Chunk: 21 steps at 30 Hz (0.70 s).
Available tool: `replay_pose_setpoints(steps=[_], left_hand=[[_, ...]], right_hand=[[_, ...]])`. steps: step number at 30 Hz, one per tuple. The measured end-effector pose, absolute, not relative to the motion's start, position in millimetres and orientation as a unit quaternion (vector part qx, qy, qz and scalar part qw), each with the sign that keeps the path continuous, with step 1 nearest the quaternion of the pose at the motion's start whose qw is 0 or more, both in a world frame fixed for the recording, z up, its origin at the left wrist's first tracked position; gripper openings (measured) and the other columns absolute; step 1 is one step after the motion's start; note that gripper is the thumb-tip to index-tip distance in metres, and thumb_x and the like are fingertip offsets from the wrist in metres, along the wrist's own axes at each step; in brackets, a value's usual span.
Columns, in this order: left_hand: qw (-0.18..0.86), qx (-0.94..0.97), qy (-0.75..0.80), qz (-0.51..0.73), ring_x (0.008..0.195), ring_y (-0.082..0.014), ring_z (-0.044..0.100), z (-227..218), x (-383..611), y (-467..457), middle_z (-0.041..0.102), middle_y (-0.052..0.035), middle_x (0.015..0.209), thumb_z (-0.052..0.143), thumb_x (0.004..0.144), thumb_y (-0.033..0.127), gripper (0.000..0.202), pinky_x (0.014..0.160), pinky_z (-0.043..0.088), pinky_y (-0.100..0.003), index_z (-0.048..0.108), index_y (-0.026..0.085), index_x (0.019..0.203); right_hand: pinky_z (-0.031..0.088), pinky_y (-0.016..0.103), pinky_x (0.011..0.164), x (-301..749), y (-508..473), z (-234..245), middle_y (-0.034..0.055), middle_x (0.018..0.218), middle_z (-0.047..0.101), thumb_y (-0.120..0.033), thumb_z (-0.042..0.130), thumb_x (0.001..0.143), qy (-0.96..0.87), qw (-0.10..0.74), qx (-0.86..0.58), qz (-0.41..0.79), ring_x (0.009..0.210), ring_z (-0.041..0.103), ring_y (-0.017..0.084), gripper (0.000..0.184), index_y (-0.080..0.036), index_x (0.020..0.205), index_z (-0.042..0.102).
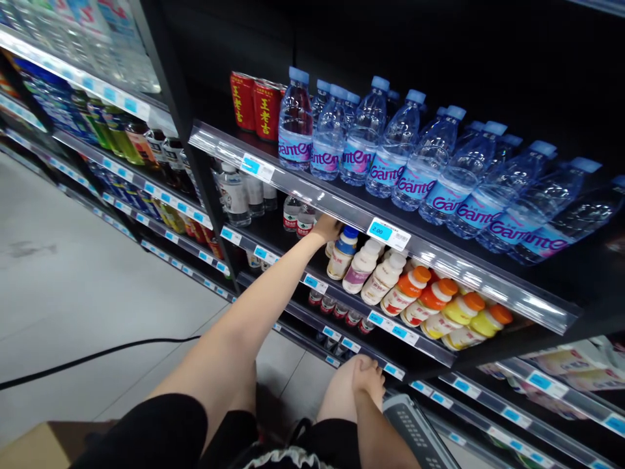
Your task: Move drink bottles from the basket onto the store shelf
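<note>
My left hand reaches into the middle shelf, under the front edge of the shelf above. Its fingers are mostly hidden there, beside a blue-capped milk drink bottle; I cannot make out whether they grip anything. To its left stand small water bottles with red-and-white labels. White-capped drink bottles and orange-capped bottles run on to the right along this shelf. My right hand rests on my bent right knee, fingers laid over it and holding nothing.
Overhanging my left hand is a shelf edge carrying blue-capped water bottles and red cans. A grey slotted basket stands by my right knee. A black cable crosses the floor, and a cardboard box sits lower left.
</note>
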<state>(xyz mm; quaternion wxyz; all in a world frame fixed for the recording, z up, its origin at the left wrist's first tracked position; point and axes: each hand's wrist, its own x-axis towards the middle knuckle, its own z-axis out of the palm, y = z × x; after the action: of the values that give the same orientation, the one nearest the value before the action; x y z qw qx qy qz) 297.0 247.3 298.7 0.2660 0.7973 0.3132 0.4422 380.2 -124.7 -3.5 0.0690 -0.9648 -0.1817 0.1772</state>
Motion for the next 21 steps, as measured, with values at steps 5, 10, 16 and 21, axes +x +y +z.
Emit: replay_pose_setpoints(steps=[5, 10, 16, 21], left_hand=[[0.24, 0.787, 0.351, 0.448, 0.113, -0.0335, 0.069, 291, 255, 238, 0.075, -0.0136, 0.108, 0.067, 0.086, 0.031, 0.036, 0.106, 0.052, -0.047, 0.066, 0.016, 0.119], [0.2, 0.815, 0.345, 0.421, 0.115, -0.0325, 0.069, 301, 222, 220, 0.074, -0.0134, 0.122, 0.063, 0.09, 0.034, 0.041, 0.103, 0.053, -0.045, 0.064, 0.018, 0.127], [0.208, 0.841, 0.32, 0.383, 0.117, -0.0327, 0.068, 309, 220, 200, 0.073, -0.0133, 0.125, 0.063, 0.09, 0.036, 0.045, 0.102, 0.053, -0.044, 0.062, 0.019, 0.132], [0.211, 0.84, 0.328, 0.378, 0.108, -0.0332, 0.071, 309, 221, 194, 0.074, -0.014, 0.118, 0.066, 0.088, 0.04, 0.051, 0.097, 0.055, -0.044, 0.06, 0.018, 0.134]], right_hand=[[0.048, 0.052, 0.1, 383, -126, -7, 0.0248, 0.14, 0.058, -0.053, 0.038, 0.103, -0.182, 0.062, -0.966, 0.174, 0.128, 0.057, 0.04, 0.059, -0.009, 0.138, 0.055], [0.047, 0.053, 0.102, 385, -127, -13, 0.0245, 0.141, 0.057, -0.055, 0.037, 0.102, -0.183, 0.064, -0.964, 0.184, 0.129, 0.056, 0.041, 0.062, -0.008, 0.14, 0.053], [0.048, 0.054, 0.1, 382, -125, -16, 0.0243, 0.139, 0.058, -0.054, 0.038, 0.101, -0.185, 0.068, -0.965, 0.171, 0.128, 0.057, 0.042, 0.062, -0.008, 0.139, 0.054], [0.047, 0.054, 0.101, 380, -124, -13, 0.0252, 0.142, 0.057, -0.055, 0.038, 0.101, -0.185, 0.066, -0.965, 0.174, 0.128, 0.057, 0.042, 0.066, -0.007, 0.144, 0.052]])
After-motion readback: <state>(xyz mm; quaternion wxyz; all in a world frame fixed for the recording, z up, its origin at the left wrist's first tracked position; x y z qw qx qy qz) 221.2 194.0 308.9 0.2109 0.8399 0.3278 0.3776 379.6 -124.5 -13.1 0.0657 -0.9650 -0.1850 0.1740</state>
